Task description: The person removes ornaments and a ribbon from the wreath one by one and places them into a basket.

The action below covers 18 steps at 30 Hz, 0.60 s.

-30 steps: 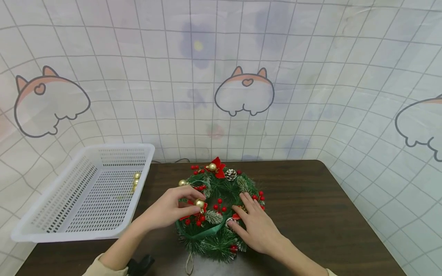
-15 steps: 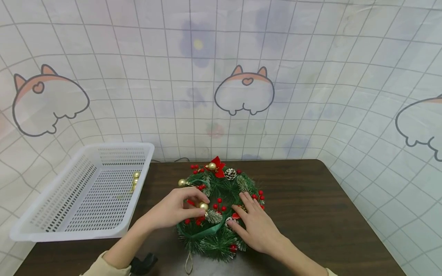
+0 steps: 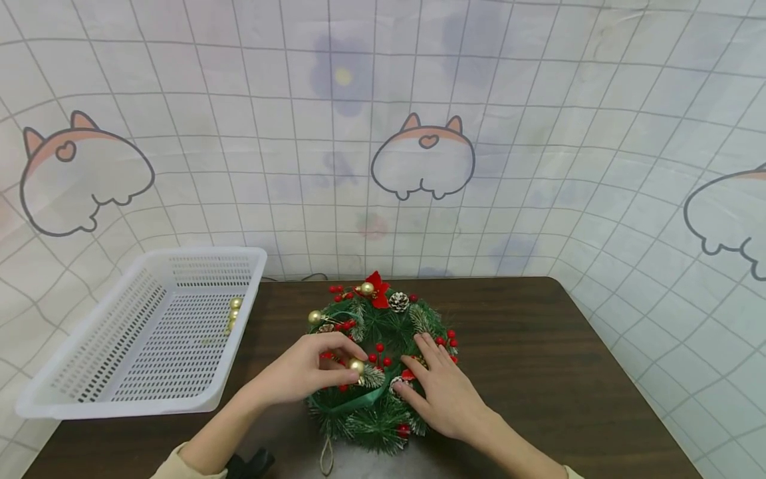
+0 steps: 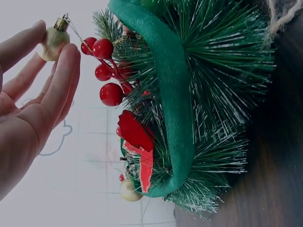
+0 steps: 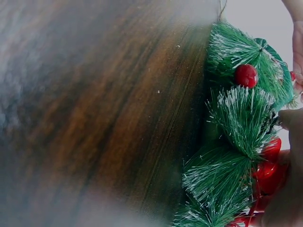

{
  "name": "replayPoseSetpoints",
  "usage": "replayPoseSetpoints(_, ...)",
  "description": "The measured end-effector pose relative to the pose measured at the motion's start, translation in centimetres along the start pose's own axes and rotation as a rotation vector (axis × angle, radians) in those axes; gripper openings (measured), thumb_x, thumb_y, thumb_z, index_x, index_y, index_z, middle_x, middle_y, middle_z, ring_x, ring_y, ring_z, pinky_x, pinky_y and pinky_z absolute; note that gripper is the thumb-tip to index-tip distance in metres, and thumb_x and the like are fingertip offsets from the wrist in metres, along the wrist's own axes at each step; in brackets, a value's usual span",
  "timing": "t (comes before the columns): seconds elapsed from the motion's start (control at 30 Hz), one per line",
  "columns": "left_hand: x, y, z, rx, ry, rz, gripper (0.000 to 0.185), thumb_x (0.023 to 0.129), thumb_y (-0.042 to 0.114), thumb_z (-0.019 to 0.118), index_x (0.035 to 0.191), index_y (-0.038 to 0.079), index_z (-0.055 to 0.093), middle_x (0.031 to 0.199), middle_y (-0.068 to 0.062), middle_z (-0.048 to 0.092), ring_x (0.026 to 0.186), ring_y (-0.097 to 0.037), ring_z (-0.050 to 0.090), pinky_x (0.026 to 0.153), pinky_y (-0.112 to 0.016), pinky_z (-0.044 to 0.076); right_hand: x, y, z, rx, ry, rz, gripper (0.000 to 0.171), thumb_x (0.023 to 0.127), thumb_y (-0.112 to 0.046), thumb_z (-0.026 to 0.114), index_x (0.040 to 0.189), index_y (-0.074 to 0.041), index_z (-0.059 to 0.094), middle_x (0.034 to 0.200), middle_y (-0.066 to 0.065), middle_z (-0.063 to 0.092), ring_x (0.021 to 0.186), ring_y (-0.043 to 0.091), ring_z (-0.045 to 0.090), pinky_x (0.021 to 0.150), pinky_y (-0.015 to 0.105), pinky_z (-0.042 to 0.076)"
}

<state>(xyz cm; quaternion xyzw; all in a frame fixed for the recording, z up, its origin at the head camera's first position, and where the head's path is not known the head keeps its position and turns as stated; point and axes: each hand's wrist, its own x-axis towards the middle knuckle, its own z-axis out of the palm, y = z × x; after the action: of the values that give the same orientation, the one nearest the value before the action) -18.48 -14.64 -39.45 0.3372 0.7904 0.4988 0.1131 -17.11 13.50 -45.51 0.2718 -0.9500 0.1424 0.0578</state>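
Gold and glossy, a small round bauble [image 3: 356,365] with a metal cap is sitting pinched between the thumb and fingertips [image 4: 66,56] of the left hand [image 3: 302,372], its thin wire running from the cap toward the red berries [image 4: 102,66] just beside those fingertips. One bristly green wreath [image 3: 383,369] is lying flat on the dark wood-grain table [image 3: 568,372], a ring of stiff plastic needles with frosted white tips, wrapped by a smooth green fabric band [image 4: 177,104]. In the left wrist view the bauble's cap is pointing away from the palm, and its short axis from ball to cap is lying roughly along the fingers. The right hand [image 3: 445,392] is resting on the wreath with straight, spread fingers pressing into the needles on the side opposite the bauble. Two more gold balls are showing on the wreath beyond the left fingertips, along with one pinecone [image 3: 398,302] and one red fabric flower [image 3: 377,291]. One white perforated plastic basket [image 3: 90,372], rectangular, is standing well apart from the left hand, on its outer side.
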Motion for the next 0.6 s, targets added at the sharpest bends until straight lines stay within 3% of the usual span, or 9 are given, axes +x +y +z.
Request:
replayPoseSetpoints(0.27, -0.1, -0.1, 0.3, -0.017, 0.012, -0.004, 0.027, 0.088, 0.027, 0.072, 0.113, 0.018, 0.067, 0.106, 0.007, 0.065, 0.093, -0.019, 0.063, 0.072, -0.033, 0.056, 0.0, -0.1, -0.1, 0.0, -0.01, 0.003, 0.063, 0.098, -0.059, 0.035, 0.136, -0.013, 0.055, 0.155, 0.016, 0.024, 0.144, 0.03, 0.012, 0.114, 0.049, 0.018)
replayPoseSetpoints(0.47, 0.1, -0.6, 0.5, -0.02, 0.041, 0.019, 0.026, 0.087, 0.023, 0.073, 0.111, 0.016, 0.067, 0.107, 0.006, 0.064, 0.093, -0.016, 0.064, 0.078, -0.032, 0.055, 0.0, -0.1, -0.2, 0.002, -0.012, 0.002, 0.063, 0.099, -0.059, 0.035, 0.136, -0.012, 0.055, 0.155, 0.016, 0.024, 0.144, 0.03, 0.013, 0.114, 0.049, 0.018)
replayPoseSetpoints(0.6, 0.5, -1.0, 0.7, -0.048, 0.038, -0.01, 0.028, 0.087, 0.025, 0.073, 0.112, 0.014, 0.067, 0.11, 0.006, 0.063, 0.095, -0.018, 0.063, 0.077, -0.033, 0.055, 0.0, -0.1, -0.2, 0.005, -0.01, 0.0, 0.063, 0.098, -0.059, 0.035, 0.136, -0.012, 0.055, 0.155, 0.016, 0.025, 0.144, 0.03, 0.013, 0.113, 0.049, 0.019)
